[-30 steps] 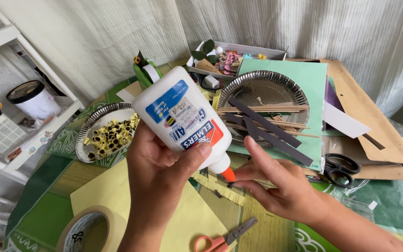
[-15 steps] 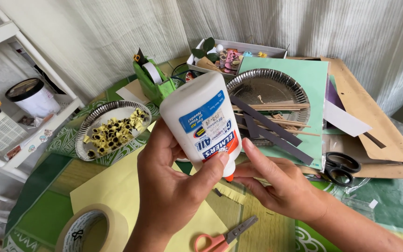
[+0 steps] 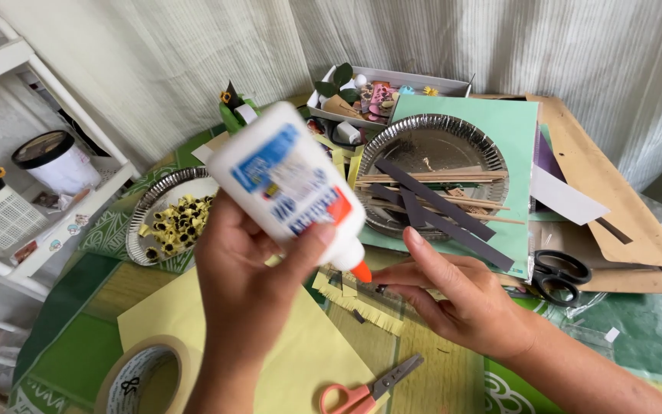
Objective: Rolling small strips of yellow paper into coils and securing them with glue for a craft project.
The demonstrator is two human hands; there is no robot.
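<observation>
My left hand grips a white glue bottle with a blue and red label, tilted so its orange nozzle points down to the right. The nozzle tip hovers just over the fingertips of my right hand, which presses flat on the table, fingers pinching a small dark piece at a fringed yellow paper strip. A sheet of pale yellow paper lies under both hands.
A foil plate holds wooden sticks and dark paper strips; another foil plate holds small yellow flowers. Black scissors lie right, orange-handled scissors near front, a tape roll front left. A craft box stands behind, white shelves left.
My left hand has swung the glue bottle from upright to tilted, bringing the orange nozzle down toward my right fingertips. My right hand has stayed on the fringed strip.
</observation>
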